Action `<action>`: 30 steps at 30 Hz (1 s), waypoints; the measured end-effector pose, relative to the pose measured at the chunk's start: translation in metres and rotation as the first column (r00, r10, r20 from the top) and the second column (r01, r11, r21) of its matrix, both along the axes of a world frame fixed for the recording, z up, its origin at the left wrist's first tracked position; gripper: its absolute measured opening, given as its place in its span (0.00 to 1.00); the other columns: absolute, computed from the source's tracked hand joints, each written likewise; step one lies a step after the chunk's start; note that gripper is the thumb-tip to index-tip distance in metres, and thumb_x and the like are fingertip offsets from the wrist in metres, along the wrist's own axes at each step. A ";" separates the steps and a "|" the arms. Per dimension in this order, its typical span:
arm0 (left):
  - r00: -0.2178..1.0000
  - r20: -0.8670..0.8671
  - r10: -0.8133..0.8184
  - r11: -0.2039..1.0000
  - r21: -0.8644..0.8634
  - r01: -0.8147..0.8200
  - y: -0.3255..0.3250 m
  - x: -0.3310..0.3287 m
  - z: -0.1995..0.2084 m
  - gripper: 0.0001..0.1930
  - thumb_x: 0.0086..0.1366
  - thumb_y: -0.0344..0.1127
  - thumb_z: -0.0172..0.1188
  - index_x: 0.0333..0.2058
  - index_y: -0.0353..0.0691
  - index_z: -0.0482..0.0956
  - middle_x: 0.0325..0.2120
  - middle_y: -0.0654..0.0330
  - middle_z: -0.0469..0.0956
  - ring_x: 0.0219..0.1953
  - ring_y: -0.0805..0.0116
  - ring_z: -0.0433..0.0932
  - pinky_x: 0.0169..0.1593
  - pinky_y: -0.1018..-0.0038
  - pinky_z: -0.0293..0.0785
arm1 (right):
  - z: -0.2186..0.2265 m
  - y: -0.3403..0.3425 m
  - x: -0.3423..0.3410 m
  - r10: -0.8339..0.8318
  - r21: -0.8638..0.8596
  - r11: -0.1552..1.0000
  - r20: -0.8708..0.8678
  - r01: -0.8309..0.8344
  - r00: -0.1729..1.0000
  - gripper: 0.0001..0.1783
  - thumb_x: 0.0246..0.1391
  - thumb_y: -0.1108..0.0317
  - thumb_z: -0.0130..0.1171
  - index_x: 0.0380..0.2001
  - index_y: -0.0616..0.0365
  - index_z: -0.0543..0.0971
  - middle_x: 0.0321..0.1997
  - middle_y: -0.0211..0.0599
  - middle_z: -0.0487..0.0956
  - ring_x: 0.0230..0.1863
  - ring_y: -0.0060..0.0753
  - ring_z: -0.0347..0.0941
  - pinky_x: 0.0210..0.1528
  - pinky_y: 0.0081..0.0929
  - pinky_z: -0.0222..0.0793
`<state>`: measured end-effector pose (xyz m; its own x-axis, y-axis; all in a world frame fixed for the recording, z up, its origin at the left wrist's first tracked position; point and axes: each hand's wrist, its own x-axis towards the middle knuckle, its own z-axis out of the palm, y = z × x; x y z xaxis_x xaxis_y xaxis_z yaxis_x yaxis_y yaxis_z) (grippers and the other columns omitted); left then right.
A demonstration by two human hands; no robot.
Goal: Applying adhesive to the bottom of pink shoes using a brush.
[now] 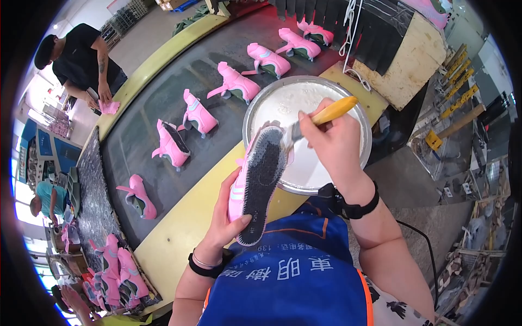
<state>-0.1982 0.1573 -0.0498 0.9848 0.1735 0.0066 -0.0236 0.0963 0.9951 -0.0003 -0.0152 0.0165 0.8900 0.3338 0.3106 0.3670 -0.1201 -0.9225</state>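
Observation:
My left hand (222, 220) is closed around a pink shoe upper (237, 196), its dark, stitched-edged underside turned up. In my right hand (336, 142) is a brush (333, 111) with a yellow handle. Its bristles touch the toe end of the underside, on the right edge, where the surface looks wet and pale. Behind and under both hands sits a round metal pan (365, 117) of white liquid. My left fingers on the far side of the upper are partly hidden.
Several pink uppers (199, 115) stand in a row along a dark conveyor belt (157, 100) with yellow edges. More pink uppers (128, 274) are heaped at the lower left. Across the belt a person (81, 60) handles a pink piece. Dark flaps (375, 32) hang at the belt's far end.

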 end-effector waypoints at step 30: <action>0.992 0.000 0.129 0.953 0.278 -0.124 0.004 -0.017 0.003 0.49 0.54 0.36 0.67 0.72 0.36 0.51 0.61 0.44 0.70 0.63 0.55 0.72 0.66 0.64 0.66 | -0.001 0.010 -0.076 0.268 0.135 0.950 0.112 -0.282 0.957 0.11 0.56 0.74 0.71 0.29 0.62 0.76 0.24 0.29 0.76 0.25 0.14 0.68 0.28 0.18 0.64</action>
